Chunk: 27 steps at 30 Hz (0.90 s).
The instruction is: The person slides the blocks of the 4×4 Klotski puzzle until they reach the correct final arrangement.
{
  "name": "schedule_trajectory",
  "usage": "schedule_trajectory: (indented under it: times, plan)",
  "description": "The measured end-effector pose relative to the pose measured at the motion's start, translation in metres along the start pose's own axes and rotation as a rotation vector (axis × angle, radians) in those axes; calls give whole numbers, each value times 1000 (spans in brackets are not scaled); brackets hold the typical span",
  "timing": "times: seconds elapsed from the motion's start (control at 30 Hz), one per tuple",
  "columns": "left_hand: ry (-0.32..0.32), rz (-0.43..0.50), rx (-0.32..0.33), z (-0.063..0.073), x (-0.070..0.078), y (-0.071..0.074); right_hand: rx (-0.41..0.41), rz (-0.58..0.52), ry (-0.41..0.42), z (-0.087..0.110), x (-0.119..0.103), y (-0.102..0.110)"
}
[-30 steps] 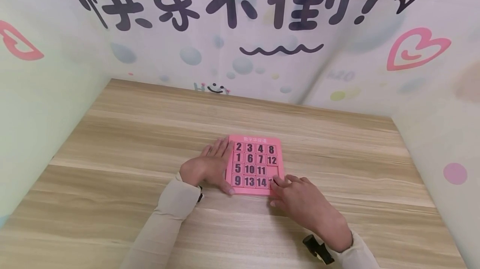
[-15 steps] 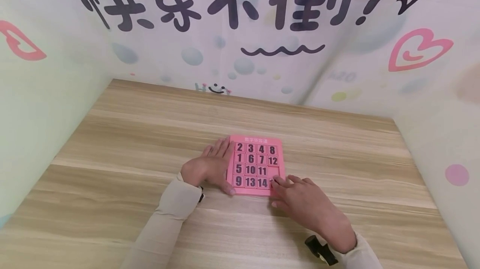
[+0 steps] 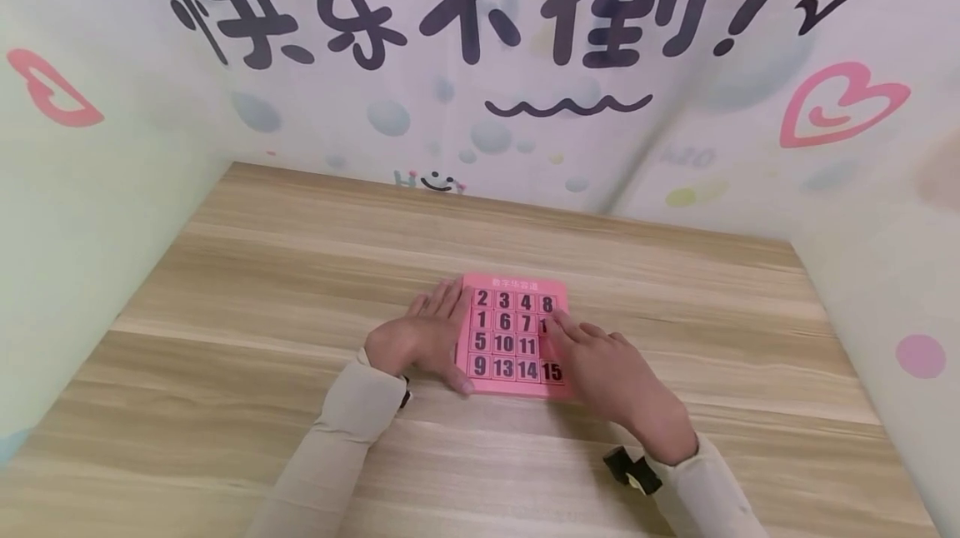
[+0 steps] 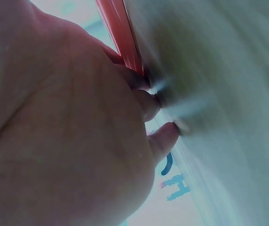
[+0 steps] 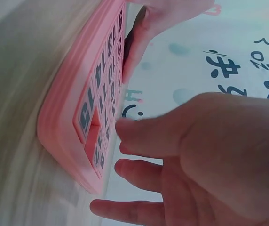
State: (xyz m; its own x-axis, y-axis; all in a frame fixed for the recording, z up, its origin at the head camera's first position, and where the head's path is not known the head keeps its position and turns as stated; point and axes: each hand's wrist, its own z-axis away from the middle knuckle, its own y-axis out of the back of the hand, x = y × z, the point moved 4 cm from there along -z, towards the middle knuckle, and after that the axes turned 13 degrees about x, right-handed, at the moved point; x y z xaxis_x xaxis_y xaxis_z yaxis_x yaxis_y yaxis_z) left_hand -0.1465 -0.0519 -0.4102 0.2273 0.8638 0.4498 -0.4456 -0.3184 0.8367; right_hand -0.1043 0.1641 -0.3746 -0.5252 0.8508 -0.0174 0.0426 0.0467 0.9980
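A pink sliding number puzzle (image 3: 510, 388) lies flat on the table, its frame holding rows of numbered tiles. My left hand (image 3: 427, 338) braces its left side, fingers spread along the edge and thumb by the near corner. Over the right side reaches my right hand (image 3: 611, 376), fingers extended, fingertips at the 12 tile (image 3: 543, 326) and partly covering it. Below that tile is a gap, then the 15 tile (image 3: 552, 371) in the near right corner. In the right wrist view the gap (image 5: 92, 137) shows between the 15 and 12 tiles, with the thumb and fingers apart.
The wood-grain table (image 3: 300, 263) spreads around the puzzle. A printed cloth wall (image 3: 337, 97) with large black characters stands behind it, and pale walls rise at left and right. Each wrist wears a dark strap (image 3: 633, 471).
My right hand has moved away from me, from the 15 tile up to the 12 tile, uncovering the 15. My left hand stays at the puzzle's left edge. The head view has shifted slightly.
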Motion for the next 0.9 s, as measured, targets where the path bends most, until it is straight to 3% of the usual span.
schedule_trajectory:
  times: [0.27,0.9]
  plan:
    - [2,-4,-3,0,-1,-1,-109,-27,-70,-8,4,-8]
    - [12,-6,-13,0,1,0,-54,-2,-20,-9,3,-10]
